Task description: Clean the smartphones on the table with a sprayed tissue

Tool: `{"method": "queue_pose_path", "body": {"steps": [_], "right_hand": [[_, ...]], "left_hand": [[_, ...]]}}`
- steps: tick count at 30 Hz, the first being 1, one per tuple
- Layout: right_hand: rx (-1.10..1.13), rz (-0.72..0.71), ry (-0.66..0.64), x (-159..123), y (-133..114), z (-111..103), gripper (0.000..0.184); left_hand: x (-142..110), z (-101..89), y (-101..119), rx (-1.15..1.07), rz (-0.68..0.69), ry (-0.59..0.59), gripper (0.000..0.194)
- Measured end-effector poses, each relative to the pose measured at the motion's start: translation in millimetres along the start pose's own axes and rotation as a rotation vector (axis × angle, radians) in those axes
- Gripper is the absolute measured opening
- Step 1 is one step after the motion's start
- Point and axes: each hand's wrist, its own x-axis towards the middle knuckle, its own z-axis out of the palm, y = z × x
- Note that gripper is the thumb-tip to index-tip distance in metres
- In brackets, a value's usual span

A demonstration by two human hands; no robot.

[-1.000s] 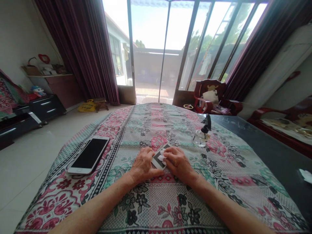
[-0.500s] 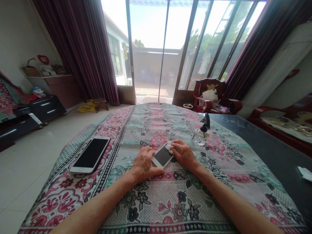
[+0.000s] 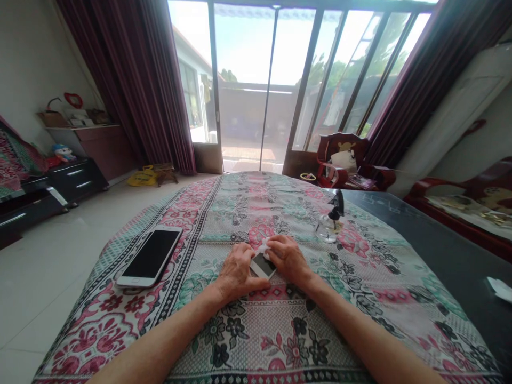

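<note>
A small white smartphone point(image 3: 263, 265) with a dark screen lies on the patterned tablecloth in front of me. My left hand point(image 3: 239, 272) grips it along its left side, thumb at the near edge and fingers at the far left corner. A crumpled white tissue point(image 3: 264, 247) is pinched in the fingers of my right hand point(image 3: 290, 258), pressed to the far part of the screen. That hand covers the phone's right side. Farther left rests a larger white smartphone point(image 3: 151, 257), screen up, with something beneath it that I cannot make out.
A clear spray bottle point(image 3: 328, 226) with a black trigger head stands beyond my right hand. The floral tablecloth point(image 3: 276, 320) covers the rounded table. A dark table surface point(image 3: 448, 245) adjoins on the right, with a white item point(image 3: 500, 288) on it. A wooden chair point(image 3: 344, 160) stands behind.
My right hand has slid left with the tissue across the far part of the screen, now covering more of the small phone. My left hand keeps its grip.
</note>
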Motion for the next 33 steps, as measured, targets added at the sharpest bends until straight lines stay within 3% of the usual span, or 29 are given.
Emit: {"method": "queue_pose_path", "body": {"steps": [4, 8, 15, 20, 26, 33], "right_hand": [[-0.033, 0.105, 0.056, 8.6, 24.2, 0.6, 0.014], [-0.072, 0.179, 0.097, 7.0, 31.6, 0.1, 0.017], [-0.152, 0.157, 0.144, -6.6, 24.1, -7.1, 0.015], [-0.148, 0.207, 0.16, -6.7, 26.2, -8.8, 0.016], [-0.187, 0.154, 0.106, -7.2, 23.4, -10.7, 0.009], [-0.159, 0.091, 0.011, -3.8, -4.6, -8.0, 0.009]], "left_hand": [[0.2, 0.2, -0.2, -0.014, -0.002, -0.002, 0.056], [0.6, 0.9, -1.9, -0.017, 0.037, -0.005, 0.057], [2.0, -5.1, -4.8, -0.052, 0.089, -0.069, 0.06], [2.9, -10.8, -5.0, 0.023, -0.065, -0.045, 0.058], [4.3, -6.5, -7.6, -0.022, -0.053, -0.024, 0.05], [3.7, -4.7, -7.1, -0.049, -0.06, -0.005, 0.049]]}}
